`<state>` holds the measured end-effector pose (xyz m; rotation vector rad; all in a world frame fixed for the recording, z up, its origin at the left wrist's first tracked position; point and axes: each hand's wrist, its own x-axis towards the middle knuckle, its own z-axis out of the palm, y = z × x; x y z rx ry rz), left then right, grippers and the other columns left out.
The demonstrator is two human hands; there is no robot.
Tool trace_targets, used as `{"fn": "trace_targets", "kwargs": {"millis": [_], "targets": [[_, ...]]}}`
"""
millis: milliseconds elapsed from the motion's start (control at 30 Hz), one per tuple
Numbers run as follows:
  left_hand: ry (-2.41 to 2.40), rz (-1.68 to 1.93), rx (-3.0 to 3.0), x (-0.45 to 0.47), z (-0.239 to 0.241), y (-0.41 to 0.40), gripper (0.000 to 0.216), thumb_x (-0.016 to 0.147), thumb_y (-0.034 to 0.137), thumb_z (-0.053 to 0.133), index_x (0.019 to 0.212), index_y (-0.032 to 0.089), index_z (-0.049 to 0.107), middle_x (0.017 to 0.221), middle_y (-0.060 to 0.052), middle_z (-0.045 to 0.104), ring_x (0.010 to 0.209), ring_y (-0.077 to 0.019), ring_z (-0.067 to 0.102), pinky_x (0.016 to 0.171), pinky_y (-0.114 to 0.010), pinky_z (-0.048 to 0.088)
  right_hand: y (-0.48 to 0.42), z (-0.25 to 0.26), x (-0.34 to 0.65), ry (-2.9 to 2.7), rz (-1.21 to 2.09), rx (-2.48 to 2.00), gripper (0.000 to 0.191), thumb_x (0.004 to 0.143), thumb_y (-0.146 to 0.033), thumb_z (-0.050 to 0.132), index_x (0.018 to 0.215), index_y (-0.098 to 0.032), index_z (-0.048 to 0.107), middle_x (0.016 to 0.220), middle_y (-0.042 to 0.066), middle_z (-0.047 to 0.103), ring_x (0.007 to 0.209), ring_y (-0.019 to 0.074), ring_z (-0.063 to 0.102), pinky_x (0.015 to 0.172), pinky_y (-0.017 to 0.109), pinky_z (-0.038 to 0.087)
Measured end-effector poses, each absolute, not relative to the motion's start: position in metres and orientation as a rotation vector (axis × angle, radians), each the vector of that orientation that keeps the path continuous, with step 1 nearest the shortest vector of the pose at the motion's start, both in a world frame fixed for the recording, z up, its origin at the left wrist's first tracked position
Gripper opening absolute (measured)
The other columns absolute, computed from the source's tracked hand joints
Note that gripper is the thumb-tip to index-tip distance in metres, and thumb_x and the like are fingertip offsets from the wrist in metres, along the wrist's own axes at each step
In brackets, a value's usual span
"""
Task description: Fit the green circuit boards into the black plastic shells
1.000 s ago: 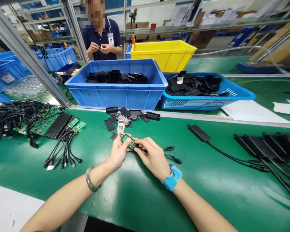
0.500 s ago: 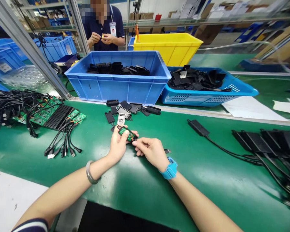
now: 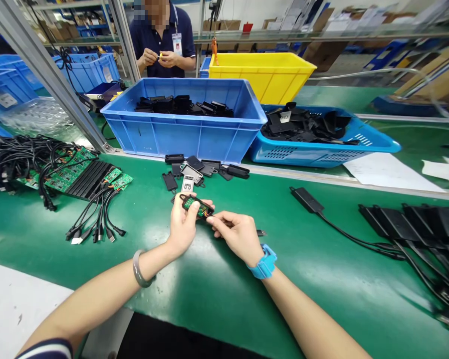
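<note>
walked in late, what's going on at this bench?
A person's left hand holds a small black case with a green circuit board in it, open side up. The right hand pinches at the case's end by the wires; a plug shows beyond that hand. Loose case parts lie just past the hands, boards with cables to the left, cased units to the right. Across the bench, a co-worker handles something small and yellow.

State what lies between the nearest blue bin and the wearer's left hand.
In the head view, loose, mostly black plastic casings lie on the green tabletop between them.
</note>
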<state>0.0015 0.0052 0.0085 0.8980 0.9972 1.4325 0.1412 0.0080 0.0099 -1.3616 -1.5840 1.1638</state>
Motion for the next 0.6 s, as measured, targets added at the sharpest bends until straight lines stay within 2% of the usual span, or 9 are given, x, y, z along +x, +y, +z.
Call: {"fn": "trace_targets", "kwargs": {"millis": [133, 233, 300, 400, 467, 600], "targets": [[1.018, 1.435, 0.939, 0.003, 0.008, 0.001, 0.031, 0.086, 0.041, 0.06, 0.101, 0.021, 0.042, 0.093, -0.008, 0.073, 0.085, -0.0202, 0.07, 0.082, -0.036, 0.053, 0.012, 0.009, 0.141, -1.502, 1.427, -1.382, 0.038, 0.077, -0.05, 0.062, 0.06, -0.017, 0.061, 0.05, 0.0, 0.059, 0.04, 0.0121, 0.054, 0.041, 0.022, 0.041], [1.019, 1.462, 0.964, 0.003, 0.007, 0.002, 0.032, 0.085, 0.04, 0.062, 0.102, 0.02, 0.044, 0.094, -0.007, 0.072, 0.087, -0.0195, 0.069, 0.085, -0.037, 0.052, 0.012, 0.006, 0.139, -1.56, 1.336, -1.412, 0.036, 0.079, -0.047, 0.06, 0.06, -0.016, 0.061, 0.051, 0.0, 0.06, 0.043, 0.0119, 0.055, 0.044, 0.022, 0.042], [0.996, 1.433, 0.883, 0.001, 0.006, 0.007, 0.032, 0.082, 0.04, 0.065, 0.098, 0.019, 0.047, 0.088, -0.006, 0.072, 0.08, -0.0187, 0.069, 0.079, -0.034, 0.053, 0.014, 0.004, 0.139, -1.671, 1.289, -1.391, 0.037, 0.082, -0.045, 0.058, 0.059, -0.016, 0.061, 0.053, 0.001, 0.062, 0.047, 0.0125, 0.057, 0.048, 0.022, 0.044], [1.005, 1.417, 0.638, -0.005, 0.005, 0.018, 0.033, 0.076, 0.041, 0.069, 0.088, 0.017, 0.05, 0.073, -0.002, 0.069, 0.06, -0.0139, 0.065, 0.06, -0.026, 0.051, 0.03, 0.008, 0.14, -1.917, 1.324, -1.267, 0.04, 0.089, -0.044, 0.05, 0.066, -0.016, 0.066, 0.059, 0.002, 0.067, 0.054, 0.0138, 0.061, 0.055, 0.023, 0.047], [1.048, 1.474, 0.514, -0.009, 0.004, 0.022, 0.034, 0.074, 0.043, 0.069, 0.086, 0.017, 0.05, 0.065, 0.002, 0.064, 0.052, -0.0101, 0.059, 0.049, -0.02, 0.045, 0.048, 0.015, 0.138, -2.091, 1.147, -1.275, 0.04, 0.094, -0.039, 0.043, 0.075, -0.016, 0.068, 0.068, 0.004, 0.069, 0.061, 0.0152, 0.063, 0.061, 0.024, 0.049], [1.081, 1.483, 0.474, -0.009, 0.001, 0.02, 0.034, 0.076, 0.046, 0.064, 0.09, 0.018, 0.05, 0.063, 0.005, 0.057, 0.047, -0.0072, 0.051, 0.039, -0.016, 0.035, 0.086, 0.029, 0.117, -2.416, 0.318, -1.453, 0.026, 0.095, -0.03, 0.045, 0.106, -0.018, 0.065, 0.105, 0.011, 0.066, 0.092, 0.0219, 0.065, 0.073, 0.028, 0.049]]}}
